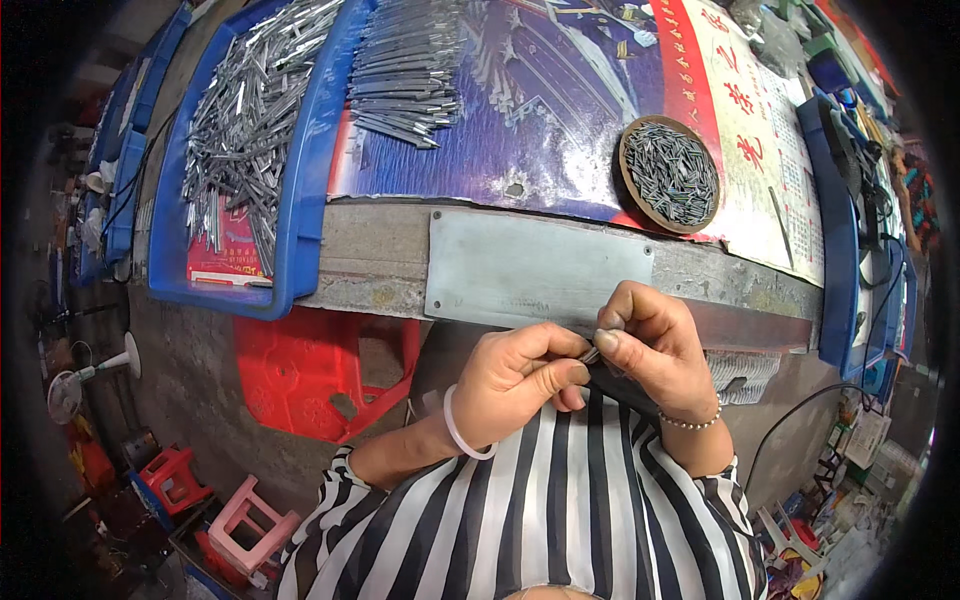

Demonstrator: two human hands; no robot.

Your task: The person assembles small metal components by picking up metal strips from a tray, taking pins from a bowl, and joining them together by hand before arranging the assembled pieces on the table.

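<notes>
My left hand (535,372) and my right hand (648,345) meet in front of my chest, just off the near edge of the workbench. Both are closed, thumb against fingers, on a small dark metal piece (591,354) that is mostly hidden by the fingertips. A flat metal plate (540,262) is screwed to the bench edge just beyond my hands. Farther right stands a round bowl (627,190) full of short, dark metal pieces (672,172). Toward the far left, long thin metal pieces (408,75) lie side by side in a row on the poster-covered bench top.
A blue tray (302,215) heaped with slim silvery metal pieces (250,120) stands at the left. Another blue bin (838,240) with cables is at the right end. A red plastic stool (290,375) sits under the bench's left side. One thin dark rod (781,228) lies right of the bowl.
</notes>
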